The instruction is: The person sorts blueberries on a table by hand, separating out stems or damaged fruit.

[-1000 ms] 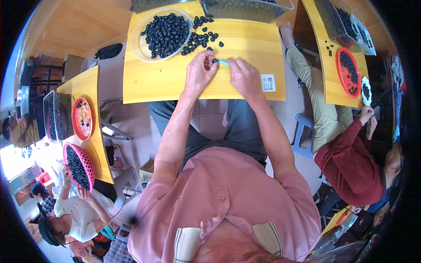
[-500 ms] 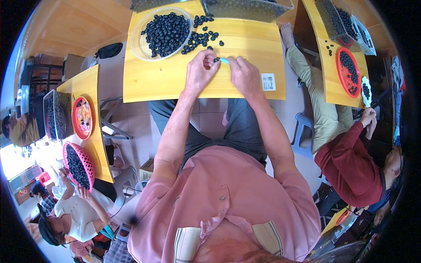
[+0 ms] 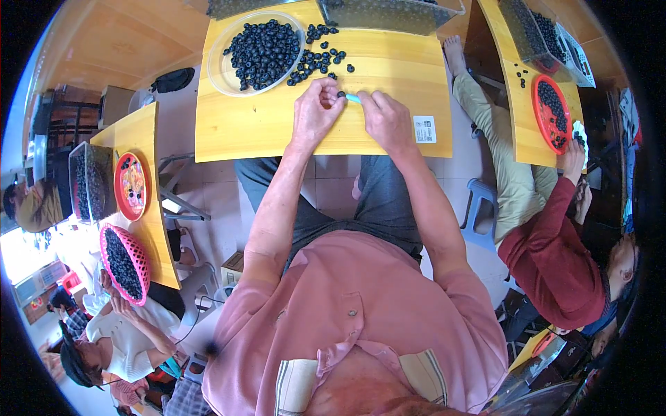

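Note:
Over the yellow table, my left hand [image 3: 319, 111] pinches a small dark round bead-like piece [image 3: 341, 94] between thumb and fingers. My right hand [image 3: 387, 119] is closed on a thin turquoise tool [image 3: 353, 98], whose tip points left and meets the dark piece. What kind of tool it is cannot be told. Just beyond my left hand lie several loose pieces of the same sort [image 3: 319, 62]. They spread from the right side of a clear round tray [image 3: 216, 73] heaped with such pieces.
A clear bin [image 3: 388, 21] stands along the table's [image 3: 263, 132] far edge. Near my right forearm a white label [image 3: 424, 130] lies on the wood. Co-workers sit at tables on both sides, with a red tray [image 3: 569, 114] at right and a pink basket [image 3: 147, 267] at left.
My hands stay almost in place, with the dark piece and turquoise tool shifting slightly. At right, the co-worker's hand has reached forward to the pieces beside the red tray.

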A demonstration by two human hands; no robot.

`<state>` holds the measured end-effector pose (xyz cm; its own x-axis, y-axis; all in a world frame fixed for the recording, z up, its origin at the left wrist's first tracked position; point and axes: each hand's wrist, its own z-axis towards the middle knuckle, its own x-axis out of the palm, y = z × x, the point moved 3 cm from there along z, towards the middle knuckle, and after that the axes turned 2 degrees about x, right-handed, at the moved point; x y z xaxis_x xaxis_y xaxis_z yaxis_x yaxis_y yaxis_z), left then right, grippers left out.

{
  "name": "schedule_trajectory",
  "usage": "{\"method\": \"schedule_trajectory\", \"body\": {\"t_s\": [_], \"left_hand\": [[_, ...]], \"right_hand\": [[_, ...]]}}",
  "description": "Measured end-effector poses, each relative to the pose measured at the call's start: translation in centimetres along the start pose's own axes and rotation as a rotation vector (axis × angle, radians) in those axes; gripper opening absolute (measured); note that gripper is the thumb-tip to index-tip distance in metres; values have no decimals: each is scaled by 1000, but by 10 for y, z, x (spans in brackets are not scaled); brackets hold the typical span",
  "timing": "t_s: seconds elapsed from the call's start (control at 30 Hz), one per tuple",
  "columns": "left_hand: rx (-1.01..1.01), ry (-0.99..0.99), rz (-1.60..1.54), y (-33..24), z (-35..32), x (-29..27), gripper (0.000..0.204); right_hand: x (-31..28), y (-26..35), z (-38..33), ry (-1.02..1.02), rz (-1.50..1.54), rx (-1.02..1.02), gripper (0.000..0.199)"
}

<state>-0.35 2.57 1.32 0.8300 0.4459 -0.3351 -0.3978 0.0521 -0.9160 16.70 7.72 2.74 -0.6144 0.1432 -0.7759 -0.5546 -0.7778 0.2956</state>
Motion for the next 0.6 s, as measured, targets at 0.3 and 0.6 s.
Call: {"method": "schedule_trajectory", "body": {"t_s": [0.3,0.6], "left_hand": [[-5,11,-69,7,0,0,36],[-63,25,-157,9,1,-2,33]], "right_hand": [[3,-2,-2,-3,33,19,21],[3,-2,-1,-24,49,30,19]]}}
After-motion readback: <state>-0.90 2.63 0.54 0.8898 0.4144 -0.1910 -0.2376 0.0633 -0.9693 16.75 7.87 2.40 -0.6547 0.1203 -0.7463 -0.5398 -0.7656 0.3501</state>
